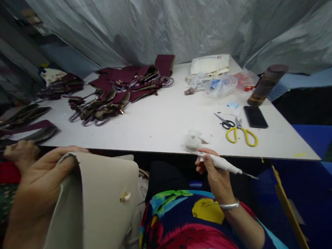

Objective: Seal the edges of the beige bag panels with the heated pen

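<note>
My left hand (45,174) is closed on the edge of a cream leather handbag (106,195), which has a small gold clasp on its front. The bag's lower end runs out of the picture. A slim pointed tool (222,163) rests in my right hand (215,175), gripped between thumb and fingers. White material wraps its handle, and a thin metal end points right. Just beyond the tool's left end, a crumpled white wad (193,140) lies near the front edge of the white table (160,120).
Several maroon handbags (124,77) cover the table's left part. To the right are yellow-handled scissors (242,136), black-handled snips (227,123), a phone (255,117), a brown bottle (266,85) and plastic bags (222,86). Another person's hand (22,154) shows at the far left.
</note>
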The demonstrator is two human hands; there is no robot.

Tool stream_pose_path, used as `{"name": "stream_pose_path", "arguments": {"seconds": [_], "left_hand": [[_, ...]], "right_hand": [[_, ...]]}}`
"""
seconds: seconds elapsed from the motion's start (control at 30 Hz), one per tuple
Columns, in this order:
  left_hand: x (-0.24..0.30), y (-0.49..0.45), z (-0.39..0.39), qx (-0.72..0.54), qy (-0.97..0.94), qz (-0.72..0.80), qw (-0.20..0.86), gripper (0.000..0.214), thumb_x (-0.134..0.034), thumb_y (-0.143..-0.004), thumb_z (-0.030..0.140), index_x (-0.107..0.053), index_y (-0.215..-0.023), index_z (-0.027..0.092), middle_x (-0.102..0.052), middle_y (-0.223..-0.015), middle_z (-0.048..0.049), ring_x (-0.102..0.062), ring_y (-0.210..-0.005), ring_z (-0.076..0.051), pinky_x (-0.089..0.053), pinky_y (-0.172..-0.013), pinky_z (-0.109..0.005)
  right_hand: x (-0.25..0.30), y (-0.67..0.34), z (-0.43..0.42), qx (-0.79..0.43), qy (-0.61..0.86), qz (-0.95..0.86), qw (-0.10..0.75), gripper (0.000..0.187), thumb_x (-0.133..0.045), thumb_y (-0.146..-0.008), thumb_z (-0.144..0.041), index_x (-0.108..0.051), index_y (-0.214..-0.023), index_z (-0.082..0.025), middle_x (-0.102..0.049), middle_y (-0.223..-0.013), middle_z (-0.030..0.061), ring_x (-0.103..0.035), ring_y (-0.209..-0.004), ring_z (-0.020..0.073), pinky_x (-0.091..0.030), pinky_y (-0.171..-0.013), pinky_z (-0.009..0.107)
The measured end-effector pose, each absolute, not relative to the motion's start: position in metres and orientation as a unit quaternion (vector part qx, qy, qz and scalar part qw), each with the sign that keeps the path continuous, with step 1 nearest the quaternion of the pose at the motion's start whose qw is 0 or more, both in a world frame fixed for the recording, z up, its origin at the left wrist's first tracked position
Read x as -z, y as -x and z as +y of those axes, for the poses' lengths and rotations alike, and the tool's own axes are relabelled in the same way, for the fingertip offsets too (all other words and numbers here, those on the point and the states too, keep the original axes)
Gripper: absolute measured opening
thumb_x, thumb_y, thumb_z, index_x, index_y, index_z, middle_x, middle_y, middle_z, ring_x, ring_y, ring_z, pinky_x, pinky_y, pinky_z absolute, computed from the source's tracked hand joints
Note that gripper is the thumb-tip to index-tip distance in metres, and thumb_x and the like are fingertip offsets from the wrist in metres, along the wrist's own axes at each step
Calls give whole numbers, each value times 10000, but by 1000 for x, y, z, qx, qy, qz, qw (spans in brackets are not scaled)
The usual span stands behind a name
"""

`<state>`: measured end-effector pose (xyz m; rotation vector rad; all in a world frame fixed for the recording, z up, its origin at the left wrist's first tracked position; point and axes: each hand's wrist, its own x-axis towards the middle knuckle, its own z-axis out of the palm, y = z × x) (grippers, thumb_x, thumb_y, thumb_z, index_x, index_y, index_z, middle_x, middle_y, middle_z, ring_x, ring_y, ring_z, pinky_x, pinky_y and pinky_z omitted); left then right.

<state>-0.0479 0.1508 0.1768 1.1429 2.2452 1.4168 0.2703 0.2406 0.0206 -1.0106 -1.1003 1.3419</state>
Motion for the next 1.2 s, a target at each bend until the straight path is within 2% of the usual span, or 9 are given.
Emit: {"name": "stream_pose_path", "arguments": {"seconds": [0.1, 0.17, 0.2, 0.3, 0.4, 0.63, 0.97, 1.2], "left_hand": [[-159, 34, 195, -443, -375, 723, 375, 276, -782, -715, 398, -686, -861, 185, -686, -721, -4, -583, -581, -164, -459, -527, -248], [-132, 12, 218, -394, -390, 675, 486, 297, -778, -736, 419, -682, -878, 176, -677, -691, -3, -599, -598, -165, -474, -577, -255], [-117, -1, 227, -366, -421, 657, 507, 280, -757, -764, 427, -686, -849, 169, -671, -690, -6, -592, -607, -159, -462, -587, -249], [-82, -42, 244, -282, -535, 630, 488, 229, -671, -841, 385, -733, -830, 165, -691, -735, -24, -601, -681, -168, -454, -644, -258], [-68, -70, 251, -250, -578, 633, 449, 200, -627, -865, 323, -761, -848, 176, -728, -804, -35, -626, -761, -187, -459, -718, -276], [-52, -80, 265, -249, -519, 662, 480, 176, -674, -825, 327, -751, -798, 171, -726, -781, -35, -612, -734, -186, -435, -681, -275], [-37, -76, 284, -240, -471, 661, 533, 177, -700, -782, 330, -770, -782, 168, -713, -755, -24, -586, -708, -170, -432, -681, -267], [-29, -73, 285, -246, -468, 655, 539, 194, -713, -797, 352, -775, -804, 168, -739, -800, -40, -623, -755, -189, -453, -699, -269]], "right_hand": [[-10, -281, 253, -498, 486, -461, 550, 408, -704, -939, -562, -720, -1124, -198, -689, -805, 16, -640, -674, 126, -541, -617, 235], [-7, -287, 261, -465, 513, -466, 550, 404, -708, -932, -567, -721, -1060, -183, -689, -784, 21, -642, -663, 136, -545, -613, 247], [-7, -289, 264, -453, 519, -473, 549, 393, -698, -939, -564, -711, -1038, -183, -686, -770, 17, -640, -650, 137, -544, -606, 250], [-6, -294, 275, -428, 522, -498, 544, 330, -677, -966, -529, -661, -1013, -203, -685, -757, 0, -646, -644, 137, -547, -618, 254], [-3, -297, 286, -413, 518, -524, 536, 283, -675, -979, -494, -642, -1030, -217, -694, -773, -7, -668, -676, 149, -557, -676, 276], [8, -294, 317, -338, 497, -608, 519, 175, -689, -989, -401, -694, -998, -226, -708, -937, 16, -678, -866, 169, -541, -814, 290], [9, -294, 331, -330, 486, -659, 469, 137, -672, -1003, -365, -687, -983, -230, -721, -901, 17, -681, -822, 174, -538, -792, 304], [16, -290, 327, -268, 453, -718, 454, 82, -680, -991, -289, -692, -1063, -251, -760, -980, 50, -728, -910, 222, -571, -852, 360]]}}
